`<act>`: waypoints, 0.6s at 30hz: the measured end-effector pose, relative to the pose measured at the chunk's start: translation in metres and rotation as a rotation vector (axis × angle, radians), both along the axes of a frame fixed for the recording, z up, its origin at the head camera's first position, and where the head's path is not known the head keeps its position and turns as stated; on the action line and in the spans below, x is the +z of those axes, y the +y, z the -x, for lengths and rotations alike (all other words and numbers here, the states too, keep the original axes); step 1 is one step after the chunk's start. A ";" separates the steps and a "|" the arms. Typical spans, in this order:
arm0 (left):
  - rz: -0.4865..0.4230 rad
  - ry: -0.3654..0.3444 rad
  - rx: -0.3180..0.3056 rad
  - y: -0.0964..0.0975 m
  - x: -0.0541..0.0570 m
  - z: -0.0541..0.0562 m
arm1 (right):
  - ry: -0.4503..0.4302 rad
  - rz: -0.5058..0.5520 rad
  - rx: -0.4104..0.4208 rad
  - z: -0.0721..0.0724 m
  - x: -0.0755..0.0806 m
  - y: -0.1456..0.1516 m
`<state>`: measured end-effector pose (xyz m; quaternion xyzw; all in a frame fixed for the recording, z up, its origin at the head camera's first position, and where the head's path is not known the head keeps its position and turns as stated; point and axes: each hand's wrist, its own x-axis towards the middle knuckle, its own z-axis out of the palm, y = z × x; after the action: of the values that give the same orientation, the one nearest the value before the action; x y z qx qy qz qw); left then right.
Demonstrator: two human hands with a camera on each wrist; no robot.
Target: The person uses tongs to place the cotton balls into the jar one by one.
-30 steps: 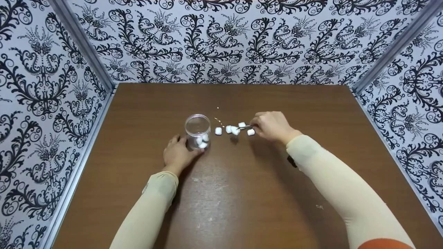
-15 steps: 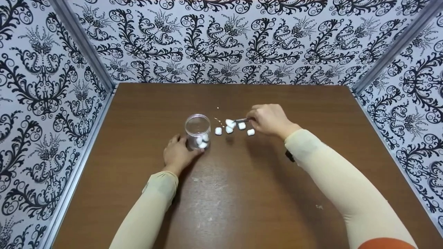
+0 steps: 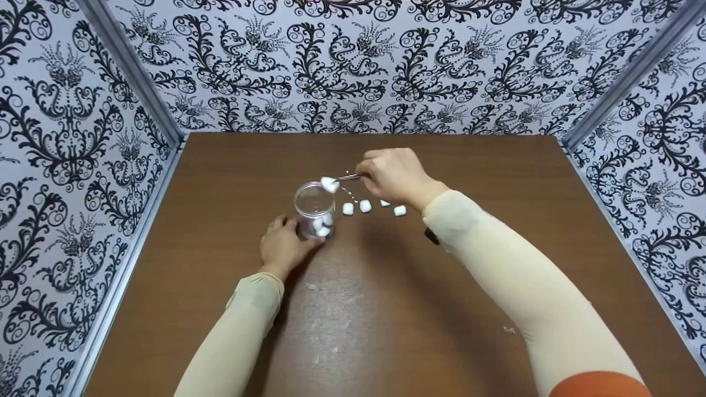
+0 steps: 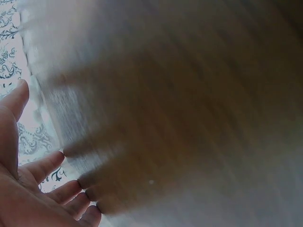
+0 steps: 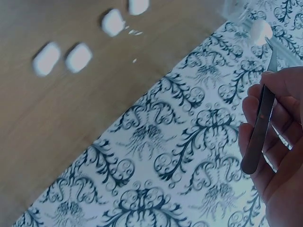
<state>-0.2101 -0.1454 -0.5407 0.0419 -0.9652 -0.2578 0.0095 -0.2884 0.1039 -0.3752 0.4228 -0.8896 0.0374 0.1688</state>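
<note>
A clear jar (image 3: 314, 214) stands upright on the table with several white pieces (image 3: 323, 230) at its bottom. My left hand (image 3: 284, 245) holds it low down, thumb at the near side and fingers at the left; in the left wrist view the fingers (image 4: 49, 165) are spread near the table surface. In my right hand (image 3: 394, 175) is a pair of metal tweezers (image 5: 260, 127), pinched between thumb and fingers. The tweezers' tips grip one small white rounded piece (image 3: 330, 184), like a marshmallow or cotton ball, which overlaps the jar's right rim in the head view.
Several more white pieces (image 3: 365, 206) lie in a loose row on the brown table (image 3: 386, 342), right of the jar. Tiny white crumbs (image 3: 348, 193) are scattered behind them. Patterned walls (image 3: 353, 66) close off the back and both sides.
My right hand has lifted the tweezers and the gripped white piece off the row and carried them left and up to the jar's rim. The left hand and jar have stayed put.
</note>
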 end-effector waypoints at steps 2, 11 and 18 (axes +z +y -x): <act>0.000 -0.002 0.002 0.000 0.000 0.000 | 0.000 -0.006 0.006 0.000 -0.002 -0.008; -0.019 -0.023 0.013 0.002 0.002 -0.001 | 0.012 -0.020 0.045 0.000 -0.017 -0.028; -0.006 -0.032 0.024 0.002 0.003 -0.001 | -0.022 -0.047 0.049 -0.003 -0.021 -0.035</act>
<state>-0.2090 -0.1439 -0.5372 0.0576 -0.9639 -0.2599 -0.0029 -0.2853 0.0690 -0.3965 0.4477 -0.8815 0.0252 0.1482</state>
